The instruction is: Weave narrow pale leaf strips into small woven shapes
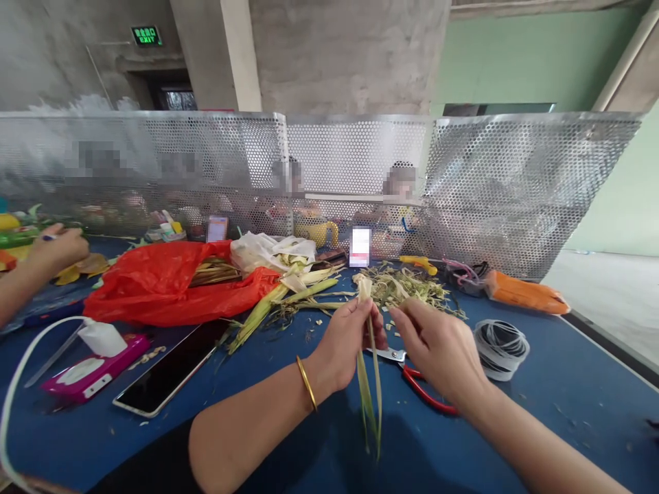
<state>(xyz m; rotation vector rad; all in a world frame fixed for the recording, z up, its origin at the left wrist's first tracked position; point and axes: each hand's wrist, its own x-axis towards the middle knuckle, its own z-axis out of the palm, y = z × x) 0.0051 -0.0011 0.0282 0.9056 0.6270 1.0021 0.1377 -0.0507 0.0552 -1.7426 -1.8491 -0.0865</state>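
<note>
Head view is showing me the wearer's left hand [347, 339] pinching pale husk strips [365, 391] that are dangling over the blue table [571, 377], the right hand [437, 346] curling just beside, its grip impossible to tell, red-handled scissors [394, 355] hiding partly behind both, husk scraps [414, 285] lying farther back, and a perforated screen [515, 154] obscuring people [400, 182] beyond.

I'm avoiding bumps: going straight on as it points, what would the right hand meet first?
The right hand would likely meet the husk held in the left hand; depth is unclear.
</note>
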